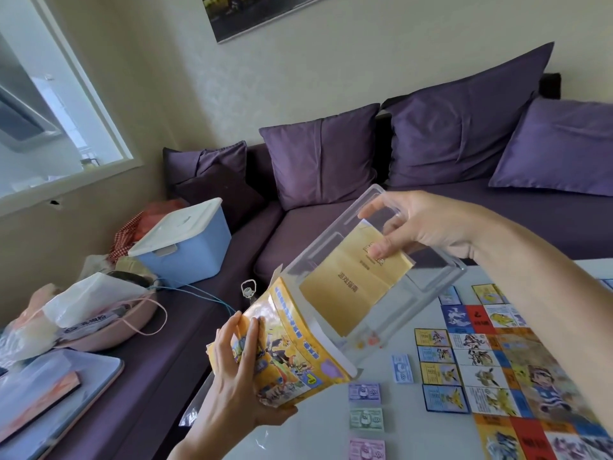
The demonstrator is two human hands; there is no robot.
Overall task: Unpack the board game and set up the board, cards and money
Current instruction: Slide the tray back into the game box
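Observation:
My left hand (232,363) grips the yellow game box (292,353) from the left, held above the white table (298,436). A clear plastic tray (428,273) sticks halfway out of the box. My right hand (428,224) holds the tray's far end, thumb pressing a yellow instruction leaflet (348,280) inside it. On the table lie the unfolded game board (530,366), a column of property cards (434,370) along its left edge, and several small stacks of paper money (365,418) in blue, purple, green and pink.
A purple sofa (331,224) with cushions runs behind and left of the table. On it sit a blue lidded storage box (185,247), a pink bag with a white plastic bag (96,307), and a flat tablet-like case (49,400) at the lower left.

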